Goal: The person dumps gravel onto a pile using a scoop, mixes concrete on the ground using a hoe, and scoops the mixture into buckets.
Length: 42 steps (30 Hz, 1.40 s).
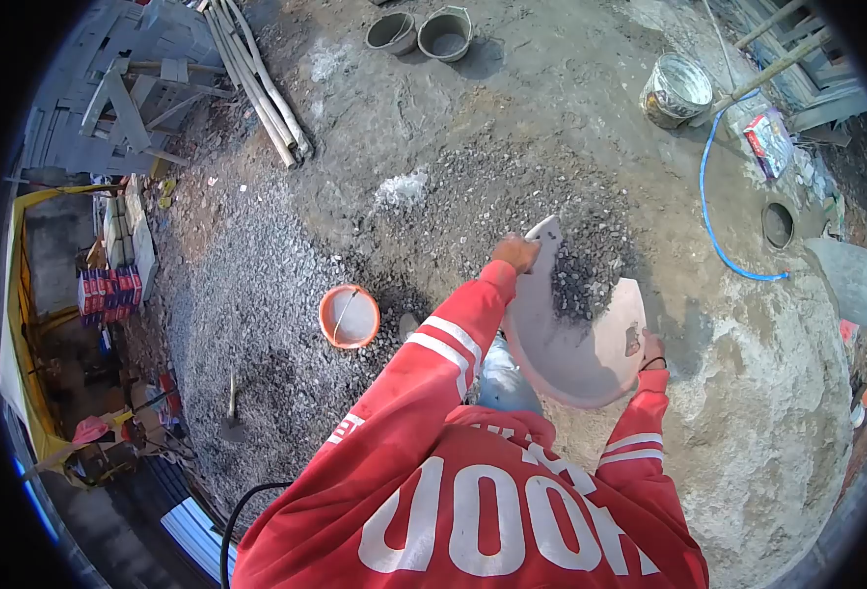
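A broad, pale pink scoop [576, 368] with an open, notched front edge is held low over a patch of dark gravel [586, 270]. Gravel shows within its open mouth; whether it lies in the scoop or on the ground there I cannot tell. My left hand [519, 253] is closed around the scoop's left side, close to a slotted tip. On the opposite side, my right hand [654, 351] grips the rim by a handle hole, its fingers partly hidden. An orange-rimmed bucket [350, 316] stands on gravel to the left of my legs.
Two dark buckets [445, 35] stand at the back. A grimy white bucket [676, 88] and a blue hose [706, 191] are at right. Long poles [257, 83] lie at upper left. A small tool [232, 407] rests on the left gravel. A round hole [778, 225] lies farther right.
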### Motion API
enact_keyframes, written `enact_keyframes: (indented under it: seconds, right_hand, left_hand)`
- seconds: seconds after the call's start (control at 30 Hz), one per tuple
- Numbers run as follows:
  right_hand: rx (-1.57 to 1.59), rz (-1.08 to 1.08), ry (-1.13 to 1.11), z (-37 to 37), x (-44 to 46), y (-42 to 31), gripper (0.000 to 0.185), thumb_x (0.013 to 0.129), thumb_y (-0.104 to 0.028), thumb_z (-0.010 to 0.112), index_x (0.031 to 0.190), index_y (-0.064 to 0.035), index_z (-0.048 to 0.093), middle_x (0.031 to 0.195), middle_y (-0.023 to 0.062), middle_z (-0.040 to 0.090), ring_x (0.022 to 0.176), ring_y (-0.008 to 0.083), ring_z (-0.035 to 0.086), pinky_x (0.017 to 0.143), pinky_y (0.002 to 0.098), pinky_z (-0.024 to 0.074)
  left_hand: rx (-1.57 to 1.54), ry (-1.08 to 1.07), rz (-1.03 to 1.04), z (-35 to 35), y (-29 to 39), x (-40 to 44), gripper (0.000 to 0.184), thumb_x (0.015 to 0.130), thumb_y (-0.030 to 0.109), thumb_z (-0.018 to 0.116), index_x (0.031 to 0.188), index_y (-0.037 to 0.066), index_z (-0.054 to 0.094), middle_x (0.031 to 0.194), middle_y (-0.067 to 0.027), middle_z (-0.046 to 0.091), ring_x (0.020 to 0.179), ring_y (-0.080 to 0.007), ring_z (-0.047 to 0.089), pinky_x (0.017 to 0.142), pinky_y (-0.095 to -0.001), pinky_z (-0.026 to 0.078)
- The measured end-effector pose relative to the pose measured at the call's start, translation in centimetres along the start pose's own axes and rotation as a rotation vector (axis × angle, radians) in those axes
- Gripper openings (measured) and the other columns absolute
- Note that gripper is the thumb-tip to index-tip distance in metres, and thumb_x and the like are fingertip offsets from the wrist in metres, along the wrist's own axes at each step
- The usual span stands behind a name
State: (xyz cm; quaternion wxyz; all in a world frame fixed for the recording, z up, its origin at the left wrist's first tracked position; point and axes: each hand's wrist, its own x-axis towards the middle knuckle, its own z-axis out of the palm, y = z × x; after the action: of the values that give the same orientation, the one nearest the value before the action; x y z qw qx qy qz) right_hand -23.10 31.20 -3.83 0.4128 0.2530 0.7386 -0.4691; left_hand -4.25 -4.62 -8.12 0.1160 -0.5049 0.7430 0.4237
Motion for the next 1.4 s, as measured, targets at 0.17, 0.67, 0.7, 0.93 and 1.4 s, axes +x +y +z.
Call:
enact_keyframes:
  seconds: [0.17, 0.67, 0.7, 0.93, 1.4]
  right_hand:
    - [-0.010, 0.178, -0.161, 1.4, -2.2, 2.5, 0.021, 0.087, -0.021, 0.060, 0.087, -0.0008, 0.055, 0.066, 0.0091, 0.057, 0.049, 0.0194, 0.055, 0.041, 0.0363, 0.0432]
    - [-0.353, -0.232, -0.461, 29.5, -11.4, -2.4, 0.038, 0.093, -0.036, 0.055, 0.115, -0.0061, 0.055, 0.088, 0.0074, 0.061, 0.071, 0.0166, 0.061, 0.060, 0.0280, 0.0528]
    - [-0.418, -0.260, -0.341, 32.0, -13.8, -1.8, 0.038, 0.092, -0.036, 0.054, 0.116, -0.0071, 0.055, 0.089, 0.0059, 0.060, 0.076, 0.0170, 0.061, 0.063, 0.0281, 0.0520]
    - [-1.059, -0.295, -0.421, 42.0, -13.6, 11.2, 0.018, 0.091, -0.024, 0.051, 0.102, -0.0102, 0.057, 0.079, 0.0047, 0.063, 0.061, 0.0147, 0.061, 0.048, 0.0281, 0.0503]
    - [-0.784, 0.279, -0.636, 72.3, -15.5, 50.0, 0.063, 0.079, -0.047, 0.065, 0.127, -0.0090, 0.049, 0.133, 0.0120, 0.046, 0.127, 0.0221, 0.040, 0.103, 0.0409, 0.0327]
  left_hand:
    - [0.125, -0.017, 0.097, -4.5, -4.3, -7.3, 0.034, 0.075, 0.033, 0.060, 0.075, 0.001, 0.069, 0.069, -0.0154, 0.068, 0.070, -0.0281, 0.069, 0.066, -0.0385, 0.055]
    - [-0.679, 0.523, -0.239, -14.0, -28.1, -30.2, 0.081, 0.071, 0.012, 0.065, 0.143, 0.012, 0.029, 0.120, -0.0218, 0.055, 0.102, -0.0334, 0.060, 0.077, -0.0416, 0.055]
    - [-0.816, 0.547, -0.293, -14.3, -30.1, -32.4, 0.079, 0.071, 0.009, 0.065, 0.143, 0.012, 0.031, 0.122, -0.0209, 0.054, 0.105, -0.0331, 0.058, 0.084, -0.0411, 0.051]
    - [-0.965, 1.156, -0.738, -7.6, -51.3, -43.6, 0.058, 0.071, 0.004, 0.063, 0.126, 0.008, 0.046, 0.105, -0.0151, 0.059, 0.090, -0.0288, 0.062, 0.080, -0.0381, 0.051]
    - [-1.607, 0.731, -1.226, 1.4, -73.6, -44.7, 0.050, 0.089, 0.022, 0.061, 0.131, 0.009, 0.038, 0.102, -0.0150, 0.064, 0.072, -0.0281, 0.068, 0.059, -0.0384, 0.058]
